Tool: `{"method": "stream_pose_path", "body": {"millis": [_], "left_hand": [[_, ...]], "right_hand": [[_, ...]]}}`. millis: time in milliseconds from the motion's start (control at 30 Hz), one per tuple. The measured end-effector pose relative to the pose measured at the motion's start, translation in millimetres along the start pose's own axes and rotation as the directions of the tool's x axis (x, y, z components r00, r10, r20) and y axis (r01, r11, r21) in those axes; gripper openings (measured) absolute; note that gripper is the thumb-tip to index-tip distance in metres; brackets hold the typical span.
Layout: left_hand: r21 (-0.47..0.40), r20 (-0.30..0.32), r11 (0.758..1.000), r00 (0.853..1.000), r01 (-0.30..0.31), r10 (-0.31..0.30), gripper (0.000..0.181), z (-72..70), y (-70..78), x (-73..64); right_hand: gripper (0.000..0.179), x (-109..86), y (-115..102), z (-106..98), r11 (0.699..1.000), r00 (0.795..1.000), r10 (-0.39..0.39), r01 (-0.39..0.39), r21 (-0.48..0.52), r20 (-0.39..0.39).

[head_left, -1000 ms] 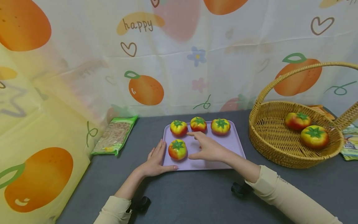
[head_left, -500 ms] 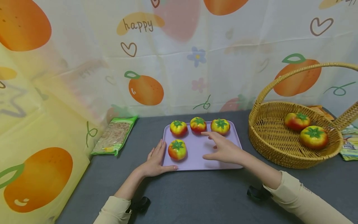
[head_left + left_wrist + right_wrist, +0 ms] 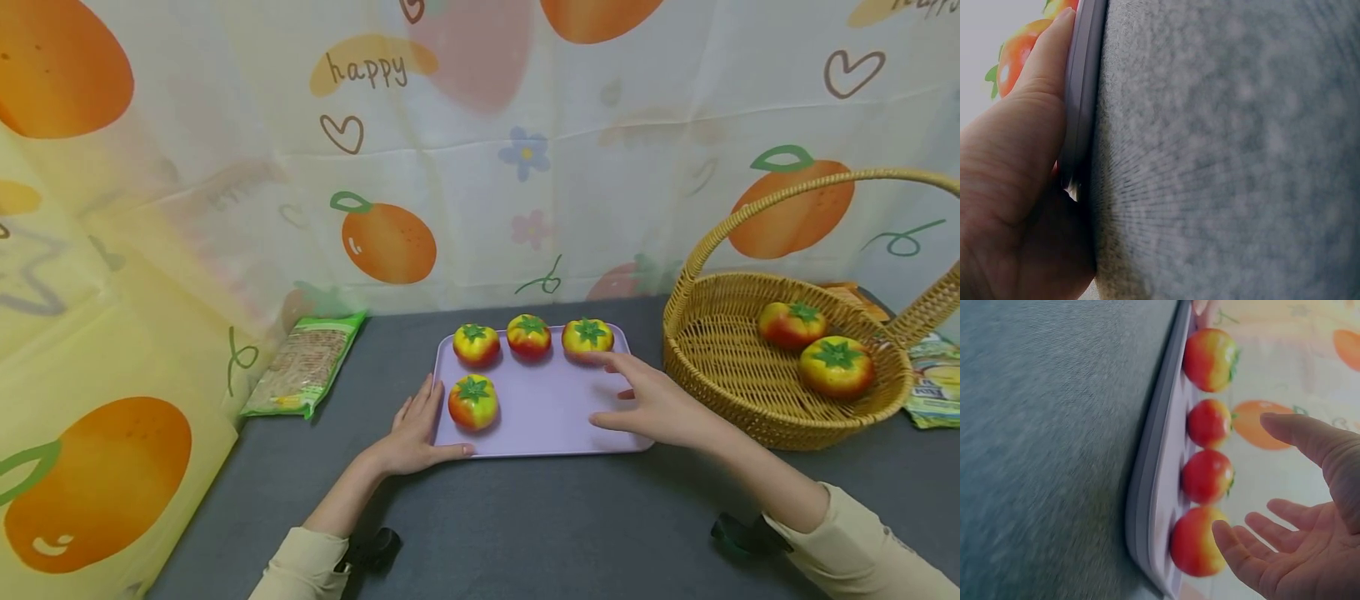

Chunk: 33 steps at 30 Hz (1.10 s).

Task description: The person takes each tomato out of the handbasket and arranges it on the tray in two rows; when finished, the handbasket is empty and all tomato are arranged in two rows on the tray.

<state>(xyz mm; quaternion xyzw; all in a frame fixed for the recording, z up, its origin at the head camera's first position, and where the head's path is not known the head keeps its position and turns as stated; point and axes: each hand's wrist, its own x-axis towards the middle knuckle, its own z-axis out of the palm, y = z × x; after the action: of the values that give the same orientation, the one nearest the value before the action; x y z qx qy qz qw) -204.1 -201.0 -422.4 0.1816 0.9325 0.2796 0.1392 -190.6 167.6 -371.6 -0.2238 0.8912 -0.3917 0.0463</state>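
A lilac tray (image 3: 543, 421) holds red-and-yellow tomatoes with green star-shaped tops. Three form its back row: a left tomato (image 3: 476, 345), a middle tomato (image 3: 529, 337) and a right tomato (image 3: 587, 335). A front tomato (image 3: 473, 402) sits at the tray's left. My left hand (image 3: 411, 433) rests at the front left corner, straight fingers along the left side and thumb along the front rim (image 3: 1082, 75). Over the tray's right part, my right hand (image 3: 652, 402) hovers with nothing held, thumb and fingers spread, fingertips overlapping the right tomato in the head view.
A wicker basket (image 3: 738, 412) with a tall handle stands right of the tray; two tomatoes (image 3: 837, 367) lie in it. At the left is a green-edged packet (image 3: 306, 362). Another packet (image 3: 933, 379) shows behind the basket's right side. A fruit-print cloth (image 3: 450, 192) hangs behind the table.
My right hand has moved rightward across the tray, from beside the front tomato to below the back row's right one, staying spread. The left hand and the tomatoes have kept their places.
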Motion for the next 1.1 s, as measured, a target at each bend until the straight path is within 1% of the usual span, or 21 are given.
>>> {"method": "stream_pose_path", "body": {"millis": [300,500,600,800,967,1100], "left_hand": [[-0.007,0.003,1.0,1.0,0.003,-0.003,0.117,-0.1,-0.9,-1.5],[-0.005,0.005,1.0,1.0,0.004,-0.004,0.117,0.4,-2.2,-0.5],[0.0,0.004,1.0,1.0,0.005,-0.005,0.117,0.9,-2.7,0.2],[0.001,0.001,1.0,1.0,-0.002,0.002,0.117,0.7,-2.1,0.2],[0.004,-0.002,1.0,1.0,-0.005,0.005,0.116,0.4,-2.2,0.2],[0.007,0.001,1.0,1.0,-0.005,0.005,0.116,0.7,-2.2,0.5]], "right_hand": [[0.077,-21.7,4,-17,0.999,0.998,-0.036,0.034,-0.033,-0.056],[0.078,-33.7,5,-30,0.997,0.991,-0.06,0.055,-0.047,-0.123],[0.076,-39.3,6,-36,0.997,0.986,-0.059,0.05,-0.059,-0.158],[0.072,-50.7,8,-51,0.998,0.969,-0.033,0.017,-0.067,-0.245],[0.072,-57.6,13,-64,0.995,0.964,0.011,-0.036,-0.09,-0.266],[0.072,-62.6,24,-74,0.994,0.959,0.039,-0.065,-0.086,-0.28]]}}
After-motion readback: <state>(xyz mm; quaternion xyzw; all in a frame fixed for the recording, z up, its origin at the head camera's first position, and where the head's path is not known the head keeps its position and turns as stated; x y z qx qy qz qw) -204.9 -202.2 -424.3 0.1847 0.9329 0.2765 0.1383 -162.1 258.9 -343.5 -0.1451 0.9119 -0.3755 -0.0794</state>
